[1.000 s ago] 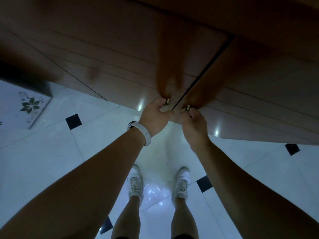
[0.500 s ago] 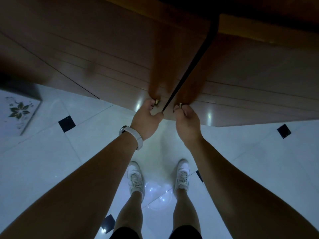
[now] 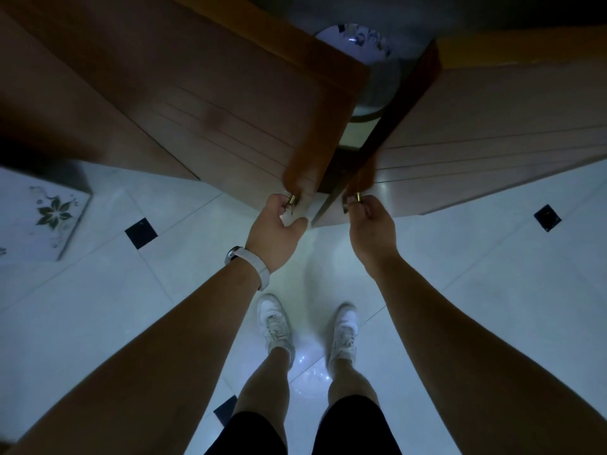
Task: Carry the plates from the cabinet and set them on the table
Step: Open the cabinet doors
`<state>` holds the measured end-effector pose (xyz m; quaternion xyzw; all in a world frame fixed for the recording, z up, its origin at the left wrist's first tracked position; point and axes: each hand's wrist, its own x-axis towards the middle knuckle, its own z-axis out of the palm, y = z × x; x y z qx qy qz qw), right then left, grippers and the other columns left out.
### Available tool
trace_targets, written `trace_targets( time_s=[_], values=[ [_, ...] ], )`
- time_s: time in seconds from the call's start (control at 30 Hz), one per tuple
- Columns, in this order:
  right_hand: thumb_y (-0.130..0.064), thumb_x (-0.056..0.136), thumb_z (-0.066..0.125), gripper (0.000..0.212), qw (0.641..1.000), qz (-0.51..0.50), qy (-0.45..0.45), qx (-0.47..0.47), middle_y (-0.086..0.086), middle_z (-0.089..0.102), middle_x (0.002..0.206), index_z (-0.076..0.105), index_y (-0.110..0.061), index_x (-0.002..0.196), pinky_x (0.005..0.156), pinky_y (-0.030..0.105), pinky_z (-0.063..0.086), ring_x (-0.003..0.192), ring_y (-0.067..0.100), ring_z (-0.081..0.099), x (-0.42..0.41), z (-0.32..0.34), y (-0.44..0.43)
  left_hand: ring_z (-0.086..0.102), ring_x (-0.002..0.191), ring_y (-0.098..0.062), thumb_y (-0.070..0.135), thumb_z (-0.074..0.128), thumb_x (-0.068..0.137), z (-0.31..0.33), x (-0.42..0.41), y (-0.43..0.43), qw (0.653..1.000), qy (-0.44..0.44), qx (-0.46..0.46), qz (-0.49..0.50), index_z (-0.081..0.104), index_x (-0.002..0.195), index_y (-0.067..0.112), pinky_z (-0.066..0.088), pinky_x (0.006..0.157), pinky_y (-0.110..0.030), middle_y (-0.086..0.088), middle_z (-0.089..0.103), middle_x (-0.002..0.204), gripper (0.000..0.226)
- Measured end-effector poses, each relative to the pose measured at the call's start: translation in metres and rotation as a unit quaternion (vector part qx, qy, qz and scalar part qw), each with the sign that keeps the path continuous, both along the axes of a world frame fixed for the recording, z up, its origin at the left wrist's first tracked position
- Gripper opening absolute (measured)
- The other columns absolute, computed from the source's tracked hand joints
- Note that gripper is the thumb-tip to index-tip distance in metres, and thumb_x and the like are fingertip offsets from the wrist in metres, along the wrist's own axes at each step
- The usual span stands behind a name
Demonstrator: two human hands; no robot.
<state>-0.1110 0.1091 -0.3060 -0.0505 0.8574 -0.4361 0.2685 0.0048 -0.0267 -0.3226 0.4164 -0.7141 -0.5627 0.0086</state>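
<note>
Two wooden cabinet doors stand partly open in front of me. My left hand [image 3: 277, 233] grips the small brass knob [image 3: 293, 199] of the left door [image 3: 230, 103]. My right hand [image 3: 369, 226] pinches the brass knob [image 3: 357, 196] of the right door [image 3: 492, 139]. Through the gap between the doors a white plate with a dark pattern [image 3: 356, 41] shows on a grey shelf inside the cabinet; most of it is hidden by the doors.
The floor is glossy white tile [image 3: 98, 307] with small black diamond insets. A white panel with a flower print [image 3: 49, 211] stands at the left. My legs and white shoes [image 3: 274, 326] are below the hands, close to the cabinet.
Both doors have swung outward toward me, widening the gap. The cabinet's inside and the plate have come into sight. My hands have moved apart, each still on its knob.
</note>
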Motion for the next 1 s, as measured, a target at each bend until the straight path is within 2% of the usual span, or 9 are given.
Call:
trace_targets(
  time_s=[0.17,0.3,0.37,0.5,0.57,0.67,0.77,0.87,1.0],
  values=[
    [-0.035,0.097,0.049,0.023,0.999,0.028,0.024,0.004,-0.004,0.052,0.065,0.055,-0.017,0.083,0.057,0.028,0.036,0.06,0.012,0.049,0.014,-0.001,0.024,0.051,0.071,0.021,0.033,0.065,0.078,0.0,0.025,0.016,0.998,0.02,-0.039,0.051,0.046,0.086,0.044,0.037,0.056,0.001,0.018,0.055,0.082,0.023],
    [-0.041,0.093,0.054,0.021,0.997,0.068,0.029,0.023,-0.006,0.061,0.078,0.055,-0.02,0.092,0.058,0.023,0.039,0.071,0.008,0.058,0.028,-0.001,0.044,0.055,0.066,0.009,0.033,0.067,0.077,0.002,0.047,0.028,0.995,0.025,-0.074,0.06,0.043,0.09,0.041,0.038,0.053,-0.007,0.022,0.053,0.084,0.028],
    [-0.041,0.089,0.058,0.025,0.996,0.076,0.022,0.033,-0.002,0.063,0.083,0.055,-0.017,0.096,0.059,0.024,0.04,0.075,0.013,0.061,0.034,0.0,0.055,0.056,0.073,0.002,0.03,0.069,0.078,0.006,0.056,0.032,0.993,0.017,-0.101,0.058,0.042,0.096,0.033,0.037,0.058,-0.012,0.021,0.052,0.087,0.033],
    [-0.059,0.079,0.057,0.053,0.99,0.096,0.053,0.092,0.001,0.068,0.105,0.06,-0.017,0.112,0.081,0.037,0.054,0.095,0.02,0.064,0.047,-0.002,0.082,0.059,0.085,-0.019,0.03,0.073,0.079,0.01,0.072,0.037,0.989,-0.013,-0.134,0.063,0.044,0.101,0.025,0.044,0.07,-0.026,0.006,0.06,0.096,0.037],
    [-0.065,0.077,0.055,0.059,0.989,0.082,0.068,0.099,-0.003,0.069,0.109,0.06,-0.021,0.115,0.084,0.037,0.054,0.1,0.019,0.065,0.055,0.0,0.093,0.06,0.087,-0.019,0.034,0.073,0.08,0.016,0.08,0.038,0.989,-0.024,-0.133,0.06,0.045,0.105,0.025,0.046,0.074,-0.029,0.004,0.061,0.102,0.038],
    [-0.063,0.079,0.058,0.05,0.99,0.062,0.076,0.101,-0.009,0.064,0.101,0.059,-0.024,0.108,0.079,0.034,0.051,0.098,0.018,0.064,0.064,-0.001,0.104,0.06,0.084,-0.016,0.037,0.072,0.082,0.019,0.091,0.036,0.989,-0.042,-0.126,0.067,0.045,0.105,0.024,0.047,0.072,-0.028,0.009,0.061,0.097,0.038],
    [-0.067,0.077,0.057,0.042,0.99,0.044,0.082,0.11,-0.011,0.061,0.095,0.052,-0.03,0.098,0.076,0.037,0.052,0.091,0.016,0.063,0.07,-0.004,0.112,0.057,0.077,0.001,0.049,0.072,0.078,0.021,0.101,0.033,0.985,-0.051,-0.13,0.101,0.047,0.098,0.031,0.044,0.061,-0.021,0.019,0.059,0.09,0.037],
    [-0.069,0.076,0.056,0.042,0.986,0.039,0.105,0.125,-0.014,0.063,0.092,0.054,-0.033,0.097,0.069,0.031,0.045,0.084,0.011,0.059,0.073,-0.008,0.123,0.058,0.074,0.011,0.061,0.072,0.07,0.017,0.114,0.03,0.98,-0.052,-0.131,0.142,0.047,0.088,0.042,0.039,0.057,-0.009,0.024,0.063,0.086,0.036],
    [-0.071,0.077,0.053,0.044,0.981,0.042,0.135,0.135,-0.018,0.064,0.093,0.058,-0.034,0.099,0.066,0.024,0.039,0.084,0.004,0.057,0.081,-0.011,0.143,0.06,0.081,0.007,0.065,0.07,0.068,0.011,0.136,0.022,0.977,-0.059,-0.145,0.142,0.05,0.095,0.042,0.041,0.063,-0.012,0.023,0.067,0.092,0.041]
  ],
)
